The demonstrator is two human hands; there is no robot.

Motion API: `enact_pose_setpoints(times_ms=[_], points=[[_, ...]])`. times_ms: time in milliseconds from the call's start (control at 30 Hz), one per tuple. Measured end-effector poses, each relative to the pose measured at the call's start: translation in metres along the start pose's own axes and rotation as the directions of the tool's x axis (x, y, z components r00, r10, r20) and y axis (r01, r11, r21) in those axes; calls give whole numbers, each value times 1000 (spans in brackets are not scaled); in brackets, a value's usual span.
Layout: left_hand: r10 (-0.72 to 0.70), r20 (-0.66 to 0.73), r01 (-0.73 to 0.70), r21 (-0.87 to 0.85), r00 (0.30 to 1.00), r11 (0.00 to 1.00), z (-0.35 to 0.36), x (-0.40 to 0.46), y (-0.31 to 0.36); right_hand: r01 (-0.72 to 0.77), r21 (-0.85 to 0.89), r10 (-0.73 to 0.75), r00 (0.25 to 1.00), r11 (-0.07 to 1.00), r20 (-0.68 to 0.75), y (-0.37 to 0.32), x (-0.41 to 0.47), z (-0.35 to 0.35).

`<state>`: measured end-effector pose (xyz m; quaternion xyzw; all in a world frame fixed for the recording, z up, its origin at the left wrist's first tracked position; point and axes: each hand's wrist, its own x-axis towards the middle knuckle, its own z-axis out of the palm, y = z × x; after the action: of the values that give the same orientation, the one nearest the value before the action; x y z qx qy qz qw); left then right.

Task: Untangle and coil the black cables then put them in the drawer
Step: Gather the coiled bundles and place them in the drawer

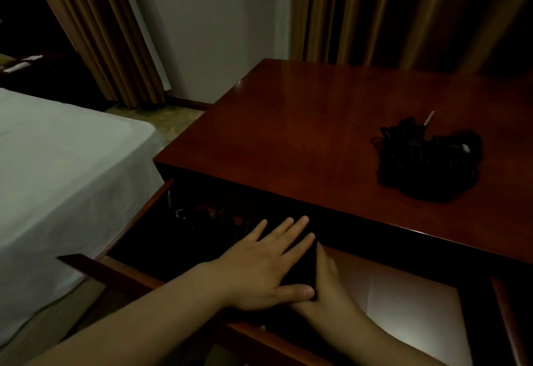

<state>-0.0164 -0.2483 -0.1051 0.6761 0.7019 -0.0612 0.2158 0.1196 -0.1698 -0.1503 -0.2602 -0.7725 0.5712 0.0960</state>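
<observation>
The drawer (pixel 418 287) of the reddish wooden desk stands pulled out below the desk top. Inside it, my left hand (pixel 259 264) lies flat with straight fingers on a black bundle of cable (pixel 302 267). My right hand (pixel 326 293) holds the same bundle from the right side, fingers curled against it and partly hidden under my left hand. More dark cables (pixel 202 218) with small plugs lie in the drawer's left part, hard to make out in shadow. A tangled heap of black cables (pixel 427 160) with a white tip rests on the desk top at the right.
The desk top (pixel 302 134) spreads behind the drawer. A bed with a white sheet (pixel 57 163) stands close on the left. Tan curtains (pixel 101 33) and a pale wall lie behind. The drawer's right part shows a bare light bottom.
</observation>
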Motion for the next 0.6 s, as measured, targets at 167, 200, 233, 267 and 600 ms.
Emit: enact_pose_setpoints(times_ms=[167, 200, 233, 267, 600], points=[[-82, 87, 65, 183, 993, 981, 5, 4, -4, -57, -243, 65, 998, 968, 26, 5, 1, 6], [-92, 92, 74, 189, 991, 979, 4, 4, -3, -58, -277, 70, 997, 959, 33, 3, 0, 5], [-101, 90, 81, 197, 991, 977, 4, 3, -2, -45, -292, 63, 997, 955, 54, 2, 1, 2], [-107, 89, 86, 211, 990, 974, 4, 2, -1, -25, -299, 56, 994, 954, 97, -2, -1, -3], [-159, 106, 119, 310, 982, 943, 4, 9, 10, -58, -431, -184, 846, 901, -500, -61, 20, -160]])
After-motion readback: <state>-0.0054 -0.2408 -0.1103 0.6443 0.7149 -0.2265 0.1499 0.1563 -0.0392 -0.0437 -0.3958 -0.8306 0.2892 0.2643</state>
